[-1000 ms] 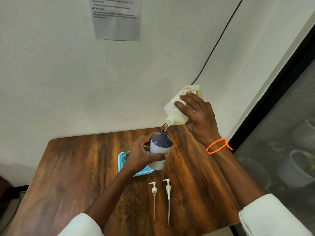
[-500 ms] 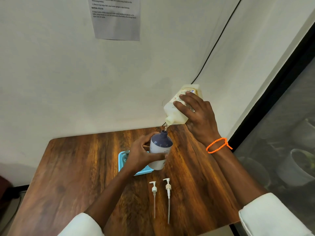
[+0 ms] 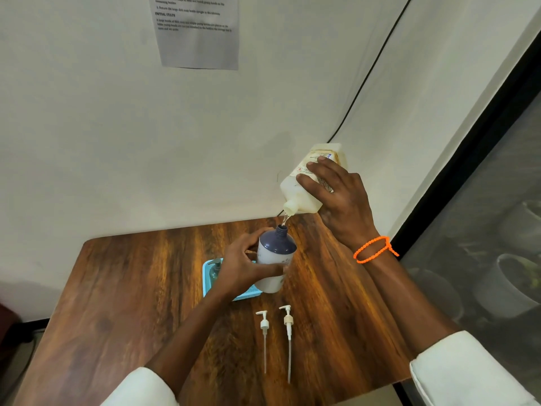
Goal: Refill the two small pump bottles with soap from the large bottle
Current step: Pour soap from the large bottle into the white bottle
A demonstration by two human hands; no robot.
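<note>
My right hand (image 3: 339, 197) grips the large pale-yellow soap bottle (image 3: 301, 191), tipped mouth-down. A thin clear stream runs from its mouth into the open neck of a small white bottle with a dark blue shoulder (image 3: 276, 253). My left hand (image 3: 243, 268) grips that small bottle and holds it tilted above the table. A second small bottle (image 3: 215, 269) stands in a blue tray (image 3: 248, 294), mostly hidden behind my left hand. Two white pump heads with long tubes (image 3: 264, 329) (image 3: 288, 326) lie side by side on the wooden table (image 3: 117, 303).
The table sits in a wall corner. A printed sheet (image 3: 197, 30) hangs on the wall and a black cable (image 3: 371, 68) runs down it. Right of the table a dark-framed glass pane (image 3: 483, 230) shows pots behind it.
Almost nothing has moved; the large bottle stays tipped over the small bottle, with both hands holding the same grips.
</note>
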